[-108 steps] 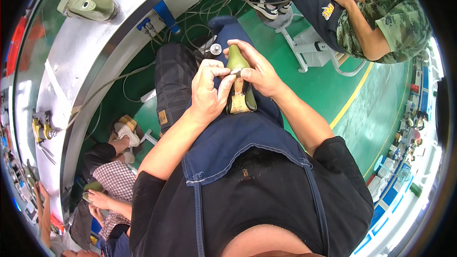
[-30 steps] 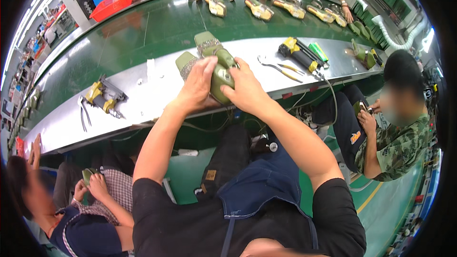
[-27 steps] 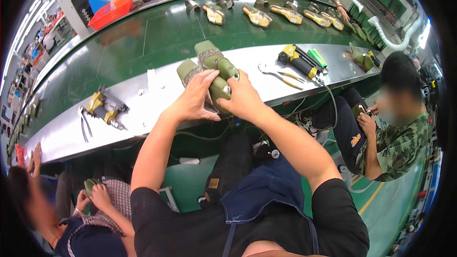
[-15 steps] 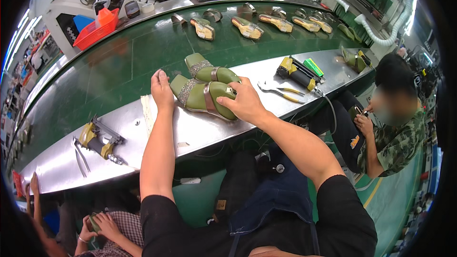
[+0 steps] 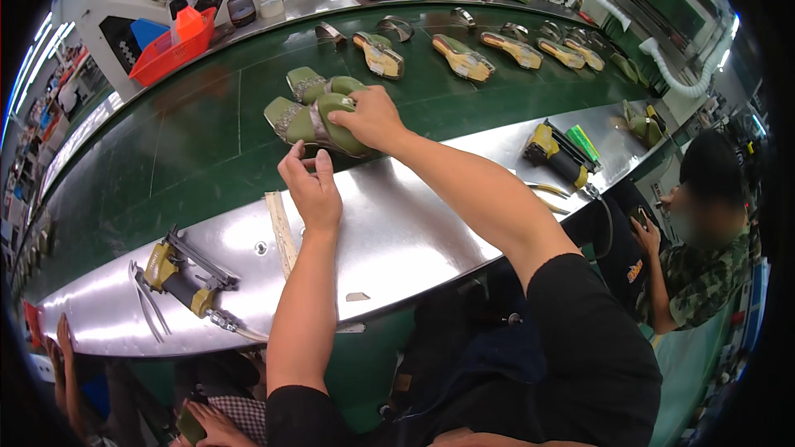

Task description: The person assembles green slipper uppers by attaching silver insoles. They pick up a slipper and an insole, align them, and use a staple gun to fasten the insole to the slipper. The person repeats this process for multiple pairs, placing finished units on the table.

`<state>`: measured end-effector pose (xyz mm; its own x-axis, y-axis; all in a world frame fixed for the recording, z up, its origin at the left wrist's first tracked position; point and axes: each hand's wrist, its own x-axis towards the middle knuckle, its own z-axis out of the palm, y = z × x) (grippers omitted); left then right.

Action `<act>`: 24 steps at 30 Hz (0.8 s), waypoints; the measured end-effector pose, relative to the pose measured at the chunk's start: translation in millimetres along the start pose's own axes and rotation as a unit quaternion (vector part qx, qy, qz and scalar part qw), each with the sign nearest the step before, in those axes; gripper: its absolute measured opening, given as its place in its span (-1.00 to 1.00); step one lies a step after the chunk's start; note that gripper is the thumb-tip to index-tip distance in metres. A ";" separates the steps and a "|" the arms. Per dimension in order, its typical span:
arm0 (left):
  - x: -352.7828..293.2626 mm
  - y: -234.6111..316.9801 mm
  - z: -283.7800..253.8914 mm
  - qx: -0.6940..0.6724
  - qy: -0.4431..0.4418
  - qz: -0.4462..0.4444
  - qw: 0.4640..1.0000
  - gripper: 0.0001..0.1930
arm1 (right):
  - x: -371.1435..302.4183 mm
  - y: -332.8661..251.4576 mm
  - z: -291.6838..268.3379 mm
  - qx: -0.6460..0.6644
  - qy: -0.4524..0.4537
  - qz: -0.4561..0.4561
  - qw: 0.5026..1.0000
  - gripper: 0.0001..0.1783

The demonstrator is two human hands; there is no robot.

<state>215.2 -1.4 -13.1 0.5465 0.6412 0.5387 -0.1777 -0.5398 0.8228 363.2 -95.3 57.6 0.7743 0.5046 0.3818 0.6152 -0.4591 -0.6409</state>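
Two olive-green sandals with glittery straps and metallic bands lie side by side over the green belt: the near sandal [image 5: 302,126] and the far sandal [image 5: 339,85]. My right hand [image 5: 373,120] grips the heel end of the near sandal, thumb on its near side. Whether its fingers also hold the far one, partly hidden behind, I cannot tell. Just below the near sandal's side, my left hand [image 5: 313,190] is open, its fingers bent but apart, holding nothing. My right forearm crosses above the metal ledge [image 5: 414,199] and covers part of the yellow-handled pliers [image 5: 548,190].
Nail guns rest on the ledge at left [image 5: 178,277] and right [image 5: 559,153]. Grey pliers [image 5: 149,306] lie left; a green box [image 5: 584,142] right. Several shoe pieces [image 5: 461,58] line the belt. A red basket [image 5: 178,45] stands far left. A person in camouflage [image 5: 716,257] sits right.
My right hand has carried the sandals left and away from me, off the ledge to over the belt. My left hand has dropped from the toe end to below the near sandal.
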 end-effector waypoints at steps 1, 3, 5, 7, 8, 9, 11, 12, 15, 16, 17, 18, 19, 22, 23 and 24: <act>-0.7 1.2 -0.1 0.004 -0.004 0.006 1.000 -0.47 | 12.9 -1.2 13.4 0.003 0.001 0.002 1.000 -0.38; -3.3 3.9 0.1 0.000 -0.021 0.015 1.000 -0.46 | 36.2 -3.8 42.2 0.008 0.003 0.004 1.000 -0.40; -5.5 6.6 -0.1 -0.010 -0.040 0.012 0.999 -0.46 | 54.8 -6.5 70.0 0.017 0.027 0.000 0.999 -0.38; -6.4 8.0 -2.0 -0.013 -0.051 0.002 0.999 -0.45 | 63.0 -9.8 96.3 0.015 0.072 -0.013 0.997 -0.35; -6.6 8.9 -2.4 -0.012 -0.055 -0.001 0.998 -0.45 | 62.5 -9.6 105.4 -0.007 0.058 -0.021 0.998 -0.32; -7.0 9.7 -2.7 -0.016 -0.062 -0.006 0.998 -0.45 | 62.4 -8.4 111.7 0.002 0.055 -0.057 0.997 -0.33; -7.2 11.5 -2.9 -0.004 -0.069 -0.007 0.998 -0.46 | 61.7 -2.0 114.9 -0.008 0.021 -0.073 0.997 -0.34; -8.4 13.0 -2.2 -0.004 -0.073 -0.013 0.997 -0.46 | 62.3 2.1 113.7 0.005 0.019 -0.062 0.998 -0.39; -9.3 16.5 -0.7 -0.006 -0.095 -0.028 0.995 -0.45 | 88.4 43.4 66.0 0.082 -0.106 -0.110 0.985 -0.44; -9.8 17.5 -0.8 -0.006 -0.098 -0.033 0.995 -0.45 | 91.1 55.0 57.1 -0.016 0.058 -0.154 0.986 -0.53; -10.0 18.2 -1.1 0.003 -0.102 -0.028 0.994 -0.45 | 96.1 75.2 36.1 -0.017 0.121 -0.157 0.980 -0.57; -9.9 18.6 -0.7 0.009 -0.109 -0.028 0.994 -0.46 | 98.9 98.6 10.5 -0.101 0.143 -0.123 0.977 -0.57; -10.3 19.0 -0.4 0.013 -0.116 -0.030 0.993 -0.46 | 101.3 118.5 -8.8 -0.176 0.148 -0.026 0.973 -0.49; -10.2 18.9 0.4 0.026 -0.122 -0.025 0.992 -0.46 | 102.8 182.9 -79.5 -0.249 0.158 0.162 0.942 -0.26; -10.0 18.9 1.1 0.025 -0.124 -0.027 0.992 -0.46 | 100.1 202.0 -98.9 -0.269 0.170 0.216 0.923 -0.21; -10.1 19.0 1.3 0.032 -0.126 -0.026 0.991 -0.46 | 98.5 219.0 -115.2 -0.292 0.159 0.280 0.900 -0.19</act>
<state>207.3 -18.8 -3.1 0.7418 0.5164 0.4278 -0.0971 -0.5485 0.8305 591.2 -230.3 31.6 0.9334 -0.1186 0.3387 0.0153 -0.9298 -0.3676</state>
